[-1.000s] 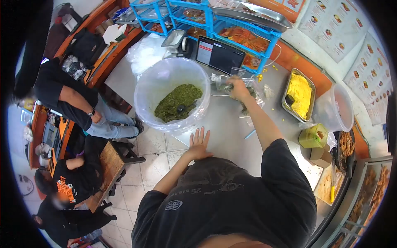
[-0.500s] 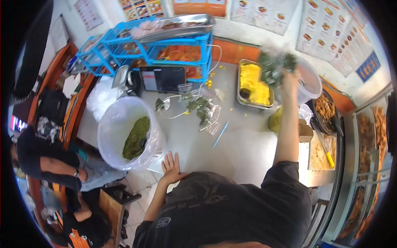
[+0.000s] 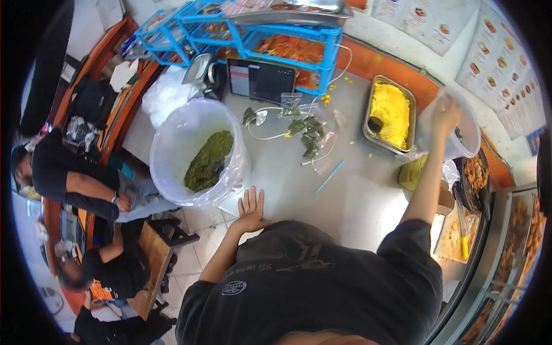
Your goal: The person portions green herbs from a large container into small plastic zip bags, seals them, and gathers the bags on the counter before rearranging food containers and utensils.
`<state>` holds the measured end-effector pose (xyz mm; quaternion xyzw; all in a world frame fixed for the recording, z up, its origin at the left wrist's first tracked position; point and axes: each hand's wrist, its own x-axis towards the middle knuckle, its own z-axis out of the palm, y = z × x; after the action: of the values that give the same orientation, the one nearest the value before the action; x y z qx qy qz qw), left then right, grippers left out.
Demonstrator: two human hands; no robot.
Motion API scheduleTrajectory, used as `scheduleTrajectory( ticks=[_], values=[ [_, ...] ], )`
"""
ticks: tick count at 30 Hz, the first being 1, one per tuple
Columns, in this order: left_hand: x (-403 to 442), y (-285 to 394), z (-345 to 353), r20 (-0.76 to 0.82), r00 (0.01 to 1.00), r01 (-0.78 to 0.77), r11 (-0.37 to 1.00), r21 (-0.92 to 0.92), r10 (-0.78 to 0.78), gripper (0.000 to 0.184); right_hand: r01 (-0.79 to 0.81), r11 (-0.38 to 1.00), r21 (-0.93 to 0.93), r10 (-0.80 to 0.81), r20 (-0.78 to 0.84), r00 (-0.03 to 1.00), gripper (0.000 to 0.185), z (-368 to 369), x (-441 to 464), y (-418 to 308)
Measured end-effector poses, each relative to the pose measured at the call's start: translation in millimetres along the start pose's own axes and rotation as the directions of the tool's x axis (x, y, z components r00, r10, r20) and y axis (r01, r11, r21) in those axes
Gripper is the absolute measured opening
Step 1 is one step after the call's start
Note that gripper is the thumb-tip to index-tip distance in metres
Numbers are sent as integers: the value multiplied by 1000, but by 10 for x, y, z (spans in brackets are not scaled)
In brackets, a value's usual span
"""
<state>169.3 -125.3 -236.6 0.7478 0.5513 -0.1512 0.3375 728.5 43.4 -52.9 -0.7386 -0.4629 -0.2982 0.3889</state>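
Note:
My left hand (image 3: 251, 214) rests flat with fingers spread on the front edge of the metal table (image 3: 287, 198). Left of it stands a large plastic-lined tub (image 3: 164, 146) with a mound of chopped green food (image 3: 210, 158) inside. My right hand (image 3: 445, 112) is at the mouth of a clear plastic tub (image 3: 470, 129) at the back right. Its fingers are blurred, and I cannot make out whether they hold anything. A bit of dark green shows in that tub. Beside it sits a metal tray (image 3: 368, 127) of yellow food (image 3: 394, 112) with a dark round thing in it.
Small clear bags with green leaves (image 3: 310, 131), a white cable and a blue pen (image 3: 329, 176) lie mid-table. Behind are a tablet (image 3: 261, 80) and blue racks (image 3: 330, 57). A yellow-handled knife (image 3: 463, 238) and a pan (image 3: 476, 178) are right. People (image 3: 86, 178) are at left.
My right hand has moved to the clear tub, and the bundle of dark green bags it held no longer shows in it. My left hand stays on the table edge. The view has shifted.

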Motion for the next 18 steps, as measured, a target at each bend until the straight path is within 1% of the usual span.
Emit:
scheduleTrajectory(
  ticks=[1, 2, 3, 4, 5, 6, 8, 9, 10, 11, 12, 14, 15, 16, 17, 18],
  values=[
    [-12, 3, -5, 13, 1000, 1, 1000, 4, -1, 119, -66, 967, 248, 10, 219, 976, 26, 87, -255, -314],
    [-26, 25, -13, 21, 1000, 4, 1000, -4, -4, 118, 85, 911, 403, -176, 194, 965, 25, 390, -622, -470],
    [-30, 44, -47, 24, 1000, 5, 1000, -6, -5, 118, -30, 858, 512, -211, 407, 889, 28, 403, -980, -892],
    [-40, 44, -62, 25, 1000, 3, 1000, -7, -3, 118, 88, 836, 542, -400, 492, 773, 36, 312, -1192, -1212],
    [-19, -12, 11, -13, 1000, -28, 1000, -14, 27, 118, 145, 824, 548, -467, 512, 721, 36, 251, -1252, -1454],
    [-25, -39, 11, -33, 999, -6, 1000, -16, 5, 118, 199, 814, 545, -521, 534, 666, 35, 147, -1244, -1597],
    [7, -40, 47, -29, 999, -12, 1000, 1, 12, 118, 138, 840, 525, -506, 666, 548, 48, 72, -981, -1603],
    [-17, -20, 81, -70, 997, -12, 1000, -21, 10, 116, 90, 866, 492, -471, 740, 480, 55, -83, -891, -1449],
    [-53, 4, 69, -106, 994, -13, 999, -41, 9, 113, 138, 925, 353, -379, 847, 373, 67, -433, -796, -1281],
    [-39, 53, 42, -151, 989, -16, 998, -65, 6, 111, 200, 955, 220, -269, 926, 265, 78, -817, -647, -1167],
    [-62, 101, 64, -227, 972, -85, 993, -80, 64, 107, 268, 958, 103, -144, 980, 138, 90, -1118, -701, -1057],
    [-68, 260, 47, -403, 906, -198, 971, -131, 130, 99, 173, 984, -39, 13, 988, 152, 118, -1646, -1078, -702],
    [-81, 450, -31, -468, 847, -343, 932, -116, 253, 92, 143, 979, -147, 121, 977, 177, 123, -1805, -1296, -529],
    [23, 606, -27, -404, 828, -475, 869, -138, 388, 91, -7, 983, -186, 181, 947, 267, 125, -1965, -1510, -380],
    [115, 752, -24, -341, 786, -589, 791, -165, 515, 90, -16, 979, -205, 200, 929, 311, 128, -2065, -1768, -199],
    [206, 902, -16, -282, 720, -691, 696, -196, 635, 89, -27, 974, -223, 218, 908, 359, 131, -2114, -1954, -65]
  ],
)
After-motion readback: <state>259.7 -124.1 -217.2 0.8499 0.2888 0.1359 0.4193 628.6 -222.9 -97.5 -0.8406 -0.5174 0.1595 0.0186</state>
